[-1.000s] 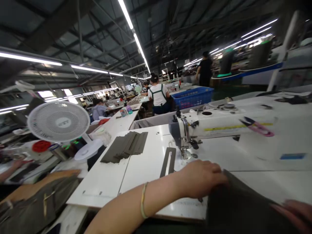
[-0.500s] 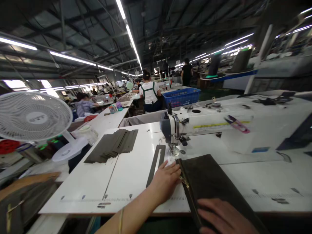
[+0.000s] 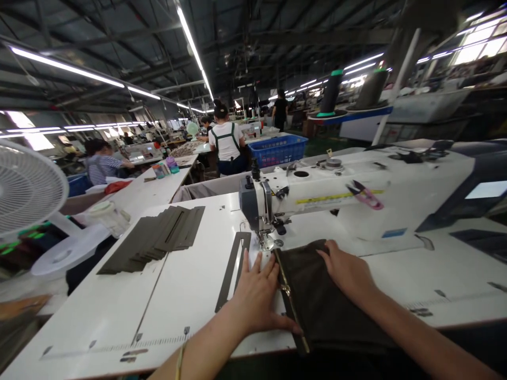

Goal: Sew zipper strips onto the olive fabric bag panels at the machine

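I see a wide white surface (image 3: pixel 119 311) filling the lower view, and on it a white sewing machine (image 3: pixel 336 198) whose head sits at the middle with its needle end just above the work. A dark fabric panel (image 3: pixel 317 295) lies flat on the surface in front of the needle, running from the presser foot back to the near edge, with a brass zipper (image 3: pixel 291 301) along its left edge. My left hand (image 3: pixel 255 298) rests flat, fingers spread and not gripping anything, on the white surface and against the zipper edge, the thumb lying along the zipper. My right hand (image 3: pixel 346 269) lies palm down on the far right part of the fabric panel, fingers spread flat and pinching nothing, its fingertips near the machine's base. Just left of the left hand a long dark strip (image 3: pixel 233 269) lies on the surface, pointing toward the needle. Farther left a fanned stack of dark fabric pieces (image 3: pixel 156 237) rests well apart from the hands. A white desk fan (image 3: pixel 27 190) stands at the left edge. Pink thread snips (image 3: pixel 364 195) lie on top of the machine arm. Beyond the surface a blue crate (image 3: pixel 277 150) sits by a person in a white top (image 3: pixel 225 140) with their back to me, and another person in a striped top (image 3: pixel 101 161) sits at a surface farther left.
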Motion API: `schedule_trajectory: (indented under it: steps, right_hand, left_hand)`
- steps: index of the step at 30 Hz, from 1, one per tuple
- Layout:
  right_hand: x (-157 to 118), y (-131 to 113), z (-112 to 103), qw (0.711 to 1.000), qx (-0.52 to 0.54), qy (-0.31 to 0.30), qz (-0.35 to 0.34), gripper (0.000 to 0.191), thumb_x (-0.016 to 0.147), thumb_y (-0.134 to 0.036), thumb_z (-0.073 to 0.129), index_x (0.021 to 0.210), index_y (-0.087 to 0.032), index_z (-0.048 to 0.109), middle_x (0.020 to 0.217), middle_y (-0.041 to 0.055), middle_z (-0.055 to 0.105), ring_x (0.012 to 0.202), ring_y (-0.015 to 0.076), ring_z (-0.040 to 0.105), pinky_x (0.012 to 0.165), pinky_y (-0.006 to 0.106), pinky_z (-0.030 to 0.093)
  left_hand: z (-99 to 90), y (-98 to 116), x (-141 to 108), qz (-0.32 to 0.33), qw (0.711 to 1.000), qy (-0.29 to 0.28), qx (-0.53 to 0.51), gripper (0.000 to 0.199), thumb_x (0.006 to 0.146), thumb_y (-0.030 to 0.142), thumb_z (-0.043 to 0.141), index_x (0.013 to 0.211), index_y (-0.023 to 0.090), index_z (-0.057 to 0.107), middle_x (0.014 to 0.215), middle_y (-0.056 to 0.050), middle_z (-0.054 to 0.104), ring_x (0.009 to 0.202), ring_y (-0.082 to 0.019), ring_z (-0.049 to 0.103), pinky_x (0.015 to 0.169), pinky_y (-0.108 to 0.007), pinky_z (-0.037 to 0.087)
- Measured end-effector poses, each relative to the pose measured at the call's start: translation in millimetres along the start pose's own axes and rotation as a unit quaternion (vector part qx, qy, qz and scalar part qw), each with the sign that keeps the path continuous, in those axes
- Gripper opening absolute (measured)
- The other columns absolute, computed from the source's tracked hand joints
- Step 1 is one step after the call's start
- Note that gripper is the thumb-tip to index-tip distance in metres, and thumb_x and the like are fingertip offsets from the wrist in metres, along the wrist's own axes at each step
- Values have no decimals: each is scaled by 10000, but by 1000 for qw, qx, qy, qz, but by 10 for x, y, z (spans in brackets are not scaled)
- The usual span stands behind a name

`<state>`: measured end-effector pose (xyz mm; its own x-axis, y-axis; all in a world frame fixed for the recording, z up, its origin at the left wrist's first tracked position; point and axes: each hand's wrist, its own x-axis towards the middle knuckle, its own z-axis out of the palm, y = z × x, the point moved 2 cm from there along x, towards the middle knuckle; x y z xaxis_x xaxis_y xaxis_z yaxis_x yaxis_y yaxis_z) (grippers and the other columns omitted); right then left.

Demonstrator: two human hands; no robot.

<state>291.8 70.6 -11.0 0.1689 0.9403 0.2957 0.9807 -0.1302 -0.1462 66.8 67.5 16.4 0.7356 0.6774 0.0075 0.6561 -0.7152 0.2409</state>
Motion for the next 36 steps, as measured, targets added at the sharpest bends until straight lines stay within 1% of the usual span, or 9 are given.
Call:
schedule_trajectory:
  steps: [5, 9, 16, 21, 24, 28, 30, 33, 36]
  right_hand:
    - [-84, -265, -142, 986, -33, 77, -144, 347, 883, -129, 335, 1156, -12, 514, 1144, 253, 565, 1093, 349, 512, 896, 507, 379]
    - [-336, -505, 88, 937, 5, 113, -332, 438, 914, -240, 307, 1281, -36, 431, 1348, 173, 434, 1276, 251, 343, 1016, 446, 302]
    - [-451, -484, 343, 944, 22, 72, -322, 456, 933, -273, 282, 1309, -54, 418, 1401, 134, 360, 1310, 223, 288, 1022, 452, 320]
    - [-459, -431, 420, 933, 29, 108, -341, 472, 928, -277, 247, 1306, -52, 418, 1395, 132, 372, 1296, 223, 317, 1003, 458, 343]
    - [-456, -392, 528, 920, 36, 142, -365, 495, 921, -302, 251, 1326, -53, 390, 1397, 141, 366, 1286, 244, 332, 977, 475, 358]
    - [-381, -381, 605, 914, 53, 162, -367, 506, 918, -350, 273, 1349, -110, 381, 1381, 117, 400, 1251, 254, 388, 969, 471, 360]
    - [-335, -399, 581, 920, 54, 149, -358, 490, 912, -365, 315, 1334, -136, 414, 1370, 99, 420, 1230, 247, 416, 965, 445, 372]
    - [-284, -445, 488, 924, 52, 126, -357, 448, 906, -332, 362, 1302, -149, 462, 1352, 84, 447, 1205, 230, 447, 930, 401, 404]
    - [-248, -489, 385, 927, 42, 105, -357, 431, 899, -299, 390, 1293, -145, 473, 1345, 76, 456, 1203, 222, 446, 916, 383, 407]
  left_hand:
    - [-8, 32, 22, 1, 1000, -11, 7, 1071, 635, 770, 512, 1405, 87, 218, 1446, -195, 232, 1325, -416, 148, 1041, -637, -34]
    - [31, 1, 10, 11, 1000, 18, 9, 1009, 633, 730, 577, 1374, 107, 294, 1420, -200, 304, 1317, -397, 216, 1045, -638, 36]
    - [112, 31, 33, -59, 992, 111, -2, 70, 778, 215, 663, 827, 183, 624, 1001, -58, 605, 977, -216, 555, 924, -409, 381]
    - [-18, 252, -154, -36, 996, 31, -76, 185, 768, 325, 691, 837, 173, 609, 854, -18, 651, 859, -194, 606, 853, -326, 435]
    - [-157, 196, -437, 48, 988, 10, -145, 425, 794, 451, 641, 1141, 224, 546, 1093, -24, 638, 1043, -177, 571, 958, -278, 385]
    - [-128, -223, -880, -96, 995, 37, 11, 910, 745, 618, 582, 1406, 108, 219, 1461, -206, 189, 1338, -372, 165, 1069, -557, 155]
    - [53, -366, -1061, -78, 993, 3, 85, 842, 802, 559, 537, 1424, 133, 160, 1464, -208, 167, 1331, -381, 177, 1043, -561, 223]
    - [310, -450, -1218, -2, 981, 56, 188, 601, 889, 344, 492, 1408, 185, 235, 1325, -179, 456, 1195, -329, 453, 961, -468, 395]
    - [375, -490, -1214, 56, 970, 116, 206, 530, 884, 358, 509, 1360, 198, 338, 1271, -169, 511, 1164, -324, 484, 916, -446, 445]
